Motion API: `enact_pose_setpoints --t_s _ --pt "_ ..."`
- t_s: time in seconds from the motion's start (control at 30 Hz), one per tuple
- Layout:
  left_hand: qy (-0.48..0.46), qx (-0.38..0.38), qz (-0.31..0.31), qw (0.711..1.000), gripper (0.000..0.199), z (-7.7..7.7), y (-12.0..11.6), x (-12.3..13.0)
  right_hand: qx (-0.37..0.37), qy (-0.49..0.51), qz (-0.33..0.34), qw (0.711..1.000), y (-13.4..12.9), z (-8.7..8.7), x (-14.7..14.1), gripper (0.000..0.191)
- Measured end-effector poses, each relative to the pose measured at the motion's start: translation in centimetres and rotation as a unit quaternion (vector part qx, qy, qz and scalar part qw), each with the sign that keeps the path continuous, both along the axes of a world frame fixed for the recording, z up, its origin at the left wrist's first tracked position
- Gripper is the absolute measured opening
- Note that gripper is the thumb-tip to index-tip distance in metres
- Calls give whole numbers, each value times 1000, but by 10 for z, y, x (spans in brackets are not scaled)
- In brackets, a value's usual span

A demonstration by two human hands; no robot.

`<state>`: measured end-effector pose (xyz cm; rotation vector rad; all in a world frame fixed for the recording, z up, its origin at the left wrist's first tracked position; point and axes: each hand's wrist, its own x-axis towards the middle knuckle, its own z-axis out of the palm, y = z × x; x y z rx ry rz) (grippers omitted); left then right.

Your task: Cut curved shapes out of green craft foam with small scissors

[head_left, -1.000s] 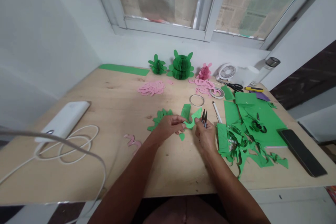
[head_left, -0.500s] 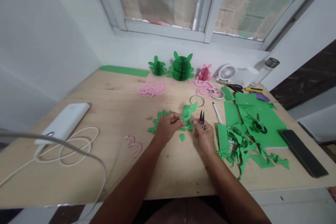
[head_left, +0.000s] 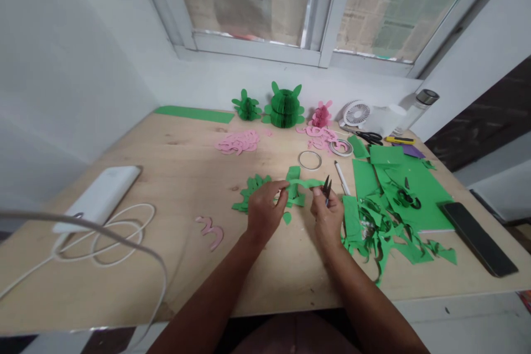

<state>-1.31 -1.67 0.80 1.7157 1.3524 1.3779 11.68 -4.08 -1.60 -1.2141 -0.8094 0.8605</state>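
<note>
No readable words, labels or brands are showing.
A pink paper cut-out on the wooden table is curving like a 3, but whether it is standing for a number is unclear. Faint marks are showing at the right window pane, and a small dark mark is sitting on the white slab, all too blurred to read.

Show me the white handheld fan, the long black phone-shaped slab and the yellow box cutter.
White round-headed fan [head_left: 357, 114]: head view, on its front grille.
Long black flat slab [head_left: 478, 239]: head view, on its upper face.
Yellow and black cutter [head_left: 399, 140]: head view, on its handle.
</note>
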Motion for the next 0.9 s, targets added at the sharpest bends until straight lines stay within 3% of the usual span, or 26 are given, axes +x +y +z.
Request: enact_pose_setpoints --t_s 0.37,0.53,0.63,0.77,0.9 --pt "35 66 -29 997 16 -2 -2 -1 -2 114 8 993 3 6 -1 38" --pt "-2 22 -24 999 11 -1 2 -1 -11 111 16 994 3 6 -2 34" --pt "-92 -49 -34 994 5 -5 8 -1 -11 105 21 994 2 8 -1 35" --pt "-269 -207 -61 939 16 -10 16 -3 -13 64 47 997 0 8 -1 36" --pt "-367 -282 -75 883 23 -6 19 -8 -7 17 94 995 -3 7 -3 37"
